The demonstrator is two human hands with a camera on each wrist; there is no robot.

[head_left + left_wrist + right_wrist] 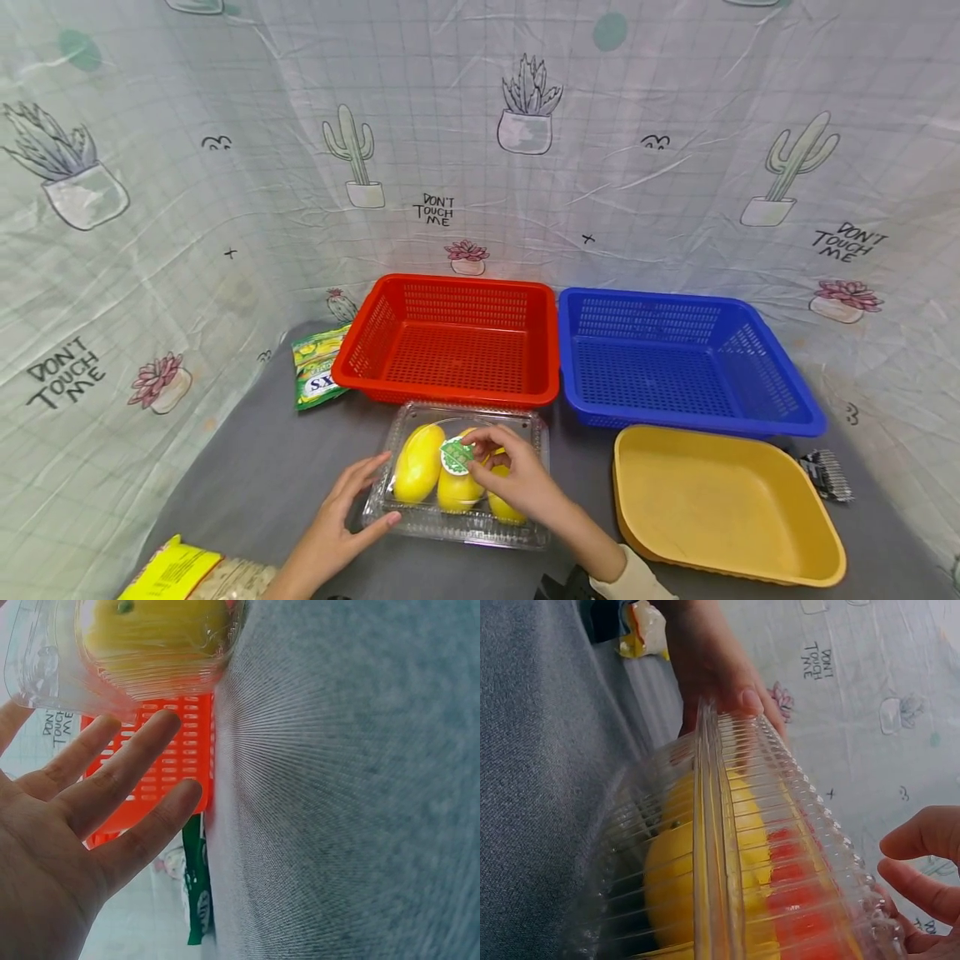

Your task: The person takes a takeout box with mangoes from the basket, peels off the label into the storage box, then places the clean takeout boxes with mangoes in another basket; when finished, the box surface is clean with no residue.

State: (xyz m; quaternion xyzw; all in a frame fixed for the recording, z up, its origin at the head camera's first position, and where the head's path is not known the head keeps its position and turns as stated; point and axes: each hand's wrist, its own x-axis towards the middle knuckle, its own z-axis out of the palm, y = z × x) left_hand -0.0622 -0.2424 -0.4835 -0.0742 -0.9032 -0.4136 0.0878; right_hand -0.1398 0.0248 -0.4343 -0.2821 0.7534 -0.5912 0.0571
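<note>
A clear plastic clamshell box (472, 533) of yellow mangoes (418, 467) lies closed on the grey cloth, in front of the red basket. On its lid is a round green-and-white sticker (454, 457). My left hand (330, 529) is at the box's left side, fingers spread and thumb by the near left corner. In the left wrist view its fingers (124, 769) reach under and beside the box's edge. My right hand (521, 483) hovers over the lid, thumb and forefinger bent beside the sticker. The right wrist view shows a small gap between those fingertips (900, 844), nothing between them.
Behind the box stand a red basket (450, 396) and a blue basket (697, 421). A yellow tray (720, 500) sits at right, with a black-and-silver packet (827, 475) beyond it. A green packet (318, 367) lies at left; a yellow-labelled bag (176, 571) is near front left.
</note>
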